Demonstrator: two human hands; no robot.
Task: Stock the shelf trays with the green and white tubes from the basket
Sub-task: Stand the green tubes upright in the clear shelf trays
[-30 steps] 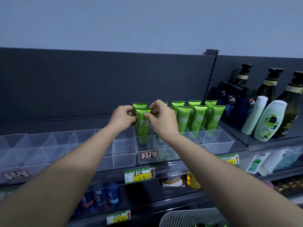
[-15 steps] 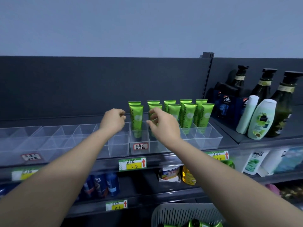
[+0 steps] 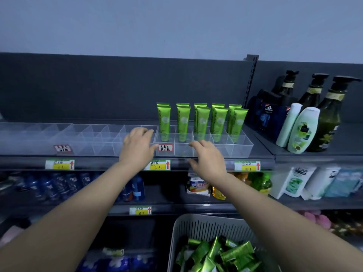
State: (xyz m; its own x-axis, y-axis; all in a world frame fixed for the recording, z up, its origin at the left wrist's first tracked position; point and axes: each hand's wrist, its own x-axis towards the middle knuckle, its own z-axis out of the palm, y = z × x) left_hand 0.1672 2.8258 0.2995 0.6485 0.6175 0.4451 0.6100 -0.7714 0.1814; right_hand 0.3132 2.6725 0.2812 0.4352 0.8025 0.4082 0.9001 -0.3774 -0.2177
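Observation:
Several green tubes stand upright in two rows in a clear divided tray on the top shelf. More clear trays to its left hold nothing. My left hand hovers in front of the trays with relaxed fingers and holds nothing. My right hand is spread just below the tubes, also holding nothing. A grey slatted basket at the bottom holds several loose green tubes.
Dark pump bottles and white lotion bottles stand on the shelf at the right. Blue bottles and other goods fill the shelves below. Yellow price tags line the shelf edge.
Both hands have let go of the leftmost tube and drawn back and down from the tray. The view has tilted down, so the basket shows more.

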